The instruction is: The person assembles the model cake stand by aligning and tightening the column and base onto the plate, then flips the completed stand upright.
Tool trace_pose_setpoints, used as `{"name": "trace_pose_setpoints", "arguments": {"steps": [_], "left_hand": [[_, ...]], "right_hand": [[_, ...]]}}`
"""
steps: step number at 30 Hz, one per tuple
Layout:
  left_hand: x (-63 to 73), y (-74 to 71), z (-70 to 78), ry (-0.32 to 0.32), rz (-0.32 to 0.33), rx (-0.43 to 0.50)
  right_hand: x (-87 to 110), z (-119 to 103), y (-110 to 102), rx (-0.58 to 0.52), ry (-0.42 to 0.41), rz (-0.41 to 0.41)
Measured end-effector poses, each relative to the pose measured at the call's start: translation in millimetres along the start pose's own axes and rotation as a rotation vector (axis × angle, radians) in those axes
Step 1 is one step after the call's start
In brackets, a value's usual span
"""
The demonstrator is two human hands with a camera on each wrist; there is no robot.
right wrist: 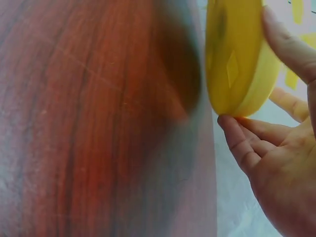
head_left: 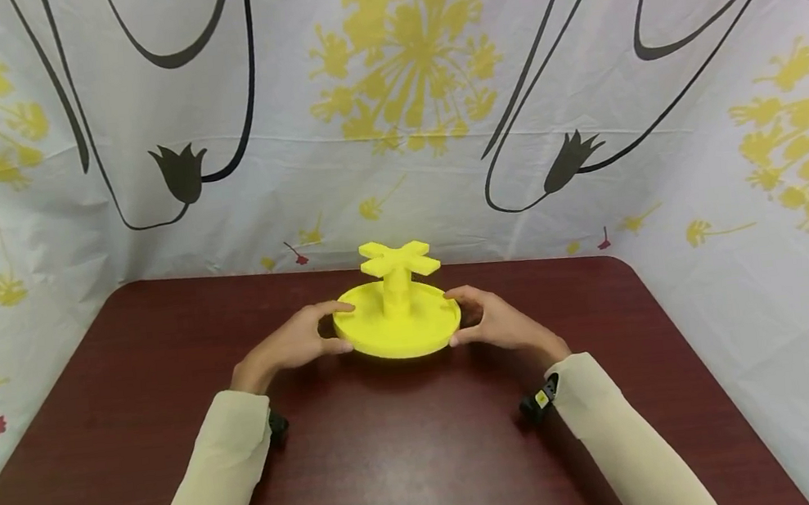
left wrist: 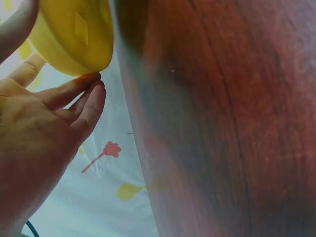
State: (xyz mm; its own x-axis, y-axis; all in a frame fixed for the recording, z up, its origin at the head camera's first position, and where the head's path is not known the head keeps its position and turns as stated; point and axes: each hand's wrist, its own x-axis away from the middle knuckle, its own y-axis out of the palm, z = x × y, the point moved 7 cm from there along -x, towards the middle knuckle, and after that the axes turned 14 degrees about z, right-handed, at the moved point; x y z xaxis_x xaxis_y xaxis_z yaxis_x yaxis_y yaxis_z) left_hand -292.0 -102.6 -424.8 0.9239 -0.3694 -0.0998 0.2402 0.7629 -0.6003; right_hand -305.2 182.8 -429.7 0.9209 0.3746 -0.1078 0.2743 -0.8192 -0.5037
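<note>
Both hands hold a yellow round stand (head_left: 400,337), which has a shallow rimmed base, a central post and a cross-shaped top (head_left: 398,259). My left hand (head_left: 288,344) grips its left edge, and my right hand (head_left: 506,321) grips the right edge opposite. The wrist views show the underside of the base (left wrist: 74,34) raised off the table, with a small square-shaped mark on it. Fingers (right wrist: 247,136) of the right hand lie against the base's outer side. The post and top are out of sight in both wrist views.
The dark red-brown wooden table (head_left: 403,450) reaches back to a white cloth (head_left: 280,200) printed with yellow and grey flowers, which hangs behind and along the sides. Dark straps with small devices sit at both wrists, by the cream sleeves (head_left: 209,479).
</note>
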Motion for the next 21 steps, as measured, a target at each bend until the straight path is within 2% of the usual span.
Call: {"name": "trace_pose_setpoints", "arguments": {"steps": [6, 10, 16, 18, 21], "left_hand": [[1.9, -7.6, 0.9, -0.013, 0.051, 0.098], [2.4, -10.6, 2.6, -0.03, 0.084, 0.16], [0.9, -10.4, 7.4, -0.035, 0.116, 0.213], [-0.4, -11.2, 6.9, -0.042, 0.158, 0.22], [-2.1, -14.4, 3.4, -0.054, 0.272, 0.204]], "right_hand": [[-0.6, -7, -10, -0.009, 0.01, 0.07], [-2.8, -11, -17, 0.062, -0.025, 0.2], [-0.6, -21, -26, 0.179, -0.12, 0.404], [0.7, -24, -29, 0.192, -0.152, 0.448], [1.5, -28, -33, 0.179, -0.195, 0.5]]}}
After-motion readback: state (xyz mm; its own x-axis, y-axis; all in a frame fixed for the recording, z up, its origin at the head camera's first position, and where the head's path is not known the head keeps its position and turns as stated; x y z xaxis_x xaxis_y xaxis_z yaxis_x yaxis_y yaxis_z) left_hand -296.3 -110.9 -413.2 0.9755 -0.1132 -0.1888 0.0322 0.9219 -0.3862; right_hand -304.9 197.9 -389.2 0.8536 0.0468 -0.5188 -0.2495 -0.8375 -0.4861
